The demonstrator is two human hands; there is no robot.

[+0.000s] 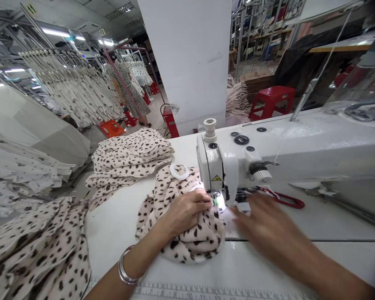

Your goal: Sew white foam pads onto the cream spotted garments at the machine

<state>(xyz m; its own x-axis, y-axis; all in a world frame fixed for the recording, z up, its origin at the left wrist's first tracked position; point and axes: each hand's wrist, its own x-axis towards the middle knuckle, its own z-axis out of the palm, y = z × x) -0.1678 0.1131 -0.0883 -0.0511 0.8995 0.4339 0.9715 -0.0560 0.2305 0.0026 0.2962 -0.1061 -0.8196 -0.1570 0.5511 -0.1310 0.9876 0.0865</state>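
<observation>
I have the spotted cloth (196, 248) bunched on the white table (112, 225), its right edge up against the lit needle area of the sewing machine (212, 162). It is too rumpled to give me a clear long axis; at most I read it as running from its far end, where a white ring (179, 178) lies on it, back to a rounded near edge. What matters most from here, I judge, is side: the cloth sits directly under the left hand (184, 210) and off to the left of the right hand (265, 221), so the left is plainly the nearer one. That left hand lies flat across the folds with its fingers bunched close by the needle — whether they pinch the fabric or only press it down, I can't tell. The right hand is over the machine bed, just right of the cloth and apart from it, too blurred for me to say how its fingers stand or if they hold anything. A red loop (295, 203) lies beyond it. Farther out, I see a folded spotted stack (131, 156) behind the cloth to the left, a spotted heap (40, 250) at near left, and a ruler strip (187, 292) along the near edge.
</observation>
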